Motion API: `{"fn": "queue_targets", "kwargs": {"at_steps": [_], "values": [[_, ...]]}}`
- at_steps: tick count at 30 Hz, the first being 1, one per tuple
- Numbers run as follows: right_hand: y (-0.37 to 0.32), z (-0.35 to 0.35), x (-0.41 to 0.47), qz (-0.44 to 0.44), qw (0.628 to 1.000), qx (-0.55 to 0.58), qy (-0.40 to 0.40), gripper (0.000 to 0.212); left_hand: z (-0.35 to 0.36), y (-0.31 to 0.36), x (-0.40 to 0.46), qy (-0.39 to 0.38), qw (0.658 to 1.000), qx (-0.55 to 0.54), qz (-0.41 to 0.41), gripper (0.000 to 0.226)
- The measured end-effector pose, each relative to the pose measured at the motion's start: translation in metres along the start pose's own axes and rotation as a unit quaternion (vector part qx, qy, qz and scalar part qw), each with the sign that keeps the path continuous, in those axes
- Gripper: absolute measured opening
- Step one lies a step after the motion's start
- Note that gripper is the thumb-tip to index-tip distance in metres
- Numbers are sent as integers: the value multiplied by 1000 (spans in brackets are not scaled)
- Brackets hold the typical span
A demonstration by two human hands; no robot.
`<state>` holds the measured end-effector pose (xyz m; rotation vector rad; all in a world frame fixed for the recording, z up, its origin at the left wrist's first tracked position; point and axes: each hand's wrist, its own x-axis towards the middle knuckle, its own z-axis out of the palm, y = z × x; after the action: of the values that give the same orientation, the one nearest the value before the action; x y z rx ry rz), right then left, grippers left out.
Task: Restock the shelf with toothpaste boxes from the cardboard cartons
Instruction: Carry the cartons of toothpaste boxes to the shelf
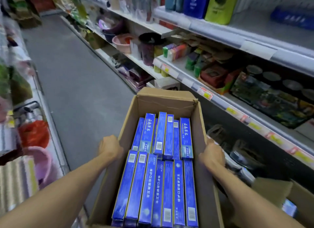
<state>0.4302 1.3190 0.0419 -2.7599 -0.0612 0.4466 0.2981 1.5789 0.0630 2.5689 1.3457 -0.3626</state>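
Cardboard carton, open-topped, sits between both hands: the left hand grips its left wall with fingers curled over the outside, the right hand grips the right wall likewise (fingertips hidden on both). Blue toothpaste boxes lie packed inside, inward of the knuckles; the shelf runs beyond the right fingers.

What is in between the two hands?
In the head view, the open cardboard carton full of blue toothpaste boxes sits between the left hand and right hand.
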Motion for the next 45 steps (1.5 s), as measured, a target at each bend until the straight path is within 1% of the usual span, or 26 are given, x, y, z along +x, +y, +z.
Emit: {"fn": "queue_targets", "kwargs": {"at_steps": [8, 14, 19, 22, 27, 32, 35, 39, 45], "values": [[-25, 27, 65, 63, 998, -2, -11, 30, 4, 44, 102, -32, 997, 31, 63, 23], [-46, 42, 99, 93, 996, -4, -10, 33, 8, 62, 163, -48, 994, 37, 89, 25], [-72, 57, 114, 139, 990, 13, -6, 42, 11, 73, 219, -68, 987, 46, 138, 25], [-90, 66, 113, 197, 979, 49, 4, 34, 11, 83, 255, -78, 978, 56, 186, 27], [-119, 82, 110, 287, 954, 81, 29, 34, 6, 107, 309, -99, 952, 81, 279, 27], [-130, 97, 122, 348, 930, 103, 49, 41, 14, 141, 342, -104, 927, 92, 349, 24], [-129, 107, 135, 367, 921, 115, 65, 41, 23, 159, 357, -93, 917, 99, 376, 26], [-126, 121, 154, 376, 912, 133, 98, 33, 37, 178, 375, -85, 911, 92, 393, 27], [-119, 139, 179, 395, 901, 135, 115, 31, 59, 202, 400, -69, 904, 90, 412, 29]]}}
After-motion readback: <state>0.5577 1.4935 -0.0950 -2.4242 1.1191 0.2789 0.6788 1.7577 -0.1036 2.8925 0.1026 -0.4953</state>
